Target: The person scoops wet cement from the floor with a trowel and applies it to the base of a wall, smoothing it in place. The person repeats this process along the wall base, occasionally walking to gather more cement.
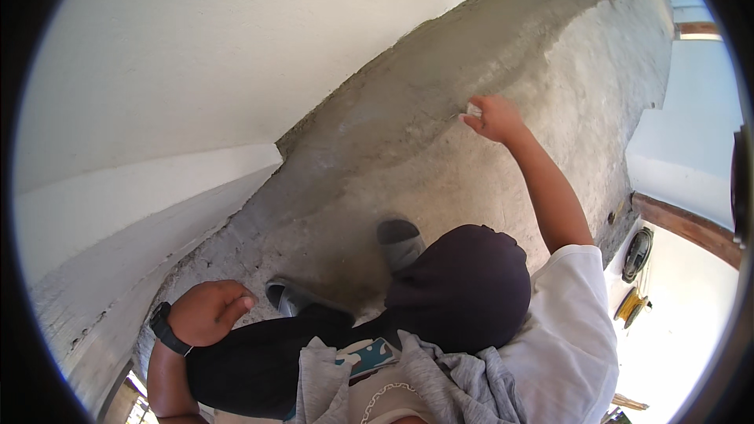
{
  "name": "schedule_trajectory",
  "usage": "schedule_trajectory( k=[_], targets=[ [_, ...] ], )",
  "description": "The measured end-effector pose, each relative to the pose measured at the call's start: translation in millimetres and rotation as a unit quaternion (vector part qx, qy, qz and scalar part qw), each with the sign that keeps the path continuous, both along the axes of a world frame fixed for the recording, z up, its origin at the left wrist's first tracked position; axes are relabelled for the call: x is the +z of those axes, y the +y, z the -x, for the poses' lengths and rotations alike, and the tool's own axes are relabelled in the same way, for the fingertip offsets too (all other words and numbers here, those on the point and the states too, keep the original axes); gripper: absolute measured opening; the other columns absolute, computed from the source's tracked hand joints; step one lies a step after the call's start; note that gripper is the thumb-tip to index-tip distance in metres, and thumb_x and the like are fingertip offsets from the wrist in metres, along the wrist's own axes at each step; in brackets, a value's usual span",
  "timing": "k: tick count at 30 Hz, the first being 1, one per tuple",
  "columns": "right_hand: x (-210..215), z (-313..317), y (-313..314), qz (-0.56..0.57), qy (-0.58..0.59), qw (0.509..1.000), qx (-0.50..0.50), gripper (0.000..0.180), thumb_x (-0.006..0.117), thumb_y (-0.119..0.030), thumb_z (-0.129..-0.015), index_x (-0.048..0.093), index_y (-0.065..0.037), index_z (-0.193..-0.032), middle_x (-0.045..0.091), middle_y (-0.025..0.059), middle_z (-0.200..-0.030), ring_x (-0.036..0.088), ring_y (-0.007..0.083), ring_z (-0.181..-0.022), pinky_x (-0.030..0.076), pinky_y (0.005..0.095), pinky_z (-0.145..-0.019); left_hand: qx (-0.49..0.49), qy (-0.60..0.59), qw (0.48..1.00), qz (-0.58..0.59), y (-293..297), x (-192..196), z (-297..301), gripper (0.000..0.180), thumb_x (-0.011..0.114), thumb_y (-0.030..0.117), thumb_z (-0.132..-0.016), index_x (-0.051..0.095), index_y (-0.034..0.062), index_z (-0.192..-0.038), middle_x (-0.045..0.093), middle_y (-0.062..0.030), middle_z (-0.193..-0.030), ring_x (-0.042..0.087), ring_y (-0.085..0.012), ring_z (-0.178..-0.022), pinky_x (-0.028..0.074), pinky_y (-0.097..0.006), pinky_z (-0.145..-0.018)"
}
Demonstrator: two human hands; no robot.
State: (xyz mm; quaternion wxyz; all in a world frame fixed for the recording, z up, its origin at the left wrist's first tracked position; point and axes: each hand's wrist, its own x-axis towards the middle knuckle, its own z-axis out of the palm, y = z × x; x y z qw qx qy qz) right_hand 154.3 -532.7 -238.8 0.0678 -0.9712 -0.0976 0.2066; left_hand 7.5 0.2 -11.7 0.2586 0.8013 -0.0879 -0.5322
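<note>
My right hand [496, 119] reaches out over the rough concrete floor [440, 180], its fingers closed on a small white lump [473, 110]. The lump is low over or against the floor, near the edge of a darker, damp-looking band [408, 86]. Whether it touches the surface I cannot tell. Near my left knee is my left hand [210, 312], with a black watch [166, 330] on its wrist. Its fingers are curled in with the thumb against them, and their inner side is hidden.
A white wall [196, 63] borders the floor on the left, with a jutting corner [279, 153]. My feet are in grey slides [399, 243]. To the right are a brown wooden beam [687, 228], a dark oval object [638, 254] and a yellow reel [631, 306].
</note>
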Motion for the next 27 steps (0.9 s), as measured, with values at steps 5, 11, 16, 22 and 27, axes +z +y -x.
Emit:
schedule_trajectory(
  k=[5,11,16,22,27],
  targets=[
    [13,-3,5,0.001,-0.034,0.999,-0.002,0.042,0.068,-0.045,-0.089,0.068,-0.004,-0.098,0.07,0.017,-0.084,0.068,0.0384,-0.085,0.053,0.0486,-0.073,0.002,0.003,1.0,0.0,-4,5,2,0.026,0.056,0.025,-0.1,0.068,0.0026,-0.093,0.066,-0.0179,-0.088,0.063,-0.039,-0.085,0.05,-0.045,-0.075],
    [-11,8,63,-0.075,-0.027,0.995,0.063,0.042,0.068,-0.046,-0.088,0.068,-0.005,-0.096,0.07,0.0164,-0.083,0.068,0.038,-0.084,0.053,0.0487,-0.071,-0.009,-0.027,0.999,0.017,-11,7,0,0.026,0.056,0.025,-0.1,0.068,0.0032,-0.093,0.066,-0.0173,-0.088,0.063,-0.0384,-0.086,0.05,-0.045,-0.075],
    [-13,-13,36,-0.033,-0.022,0.998,0.043,0.042,0.068,-0.046,-0.088,0.069,-0.005,-0.098,0.07,0.0166,-0.085,0.068,0.0376,-0.087,0.053,0.0492,-0.074,0.002,-0.008,1.0,0.003,-10,11,2,0.025,0.057,0.025,-0.1,0.069,0.0039,-0.093,0.066,-0.0165,-0.087,0.064,-0.0377,-0.086,0.05,-0.045,-0.075],
    [-7,-50,-41,0.059,-0.075,0.994,-0.053,0.055,0.067,-0.052,-0.088,0.069,-0.002,-0.109,0.071,0.0212,-0.095,0.068,0.0389,-0.094,0.054,0.0479,-0.081,0.016,-0.019,1.0,0.012,-7,12,5,0.024,0.057,0.024,-0.099,0.069,0.0043,-0.093,0.067,-0.0164,-0.087,0.064,-0.0377,-0.086,0.051,-0.045,-0.075],
    [-11,-57,-66,-0.012,-0.066,0.982,-0.178,0.06,0.066,-0.052,-0.089,0.067,0.005,-0.106,0.07,0.0275,-0.097,0.067,0.0426,-0.094,0.053,0.0508,-0.082,0.011,-0.025,1.0,0.004,-5,11,4,0.024,0.057,0.024,-0.099,0.07,0.0044,-0.092,0.067,-0.0169,-0.088,0.064,-0.0383,-0.086,0.051,-0.045,-0.075]
  ],
)
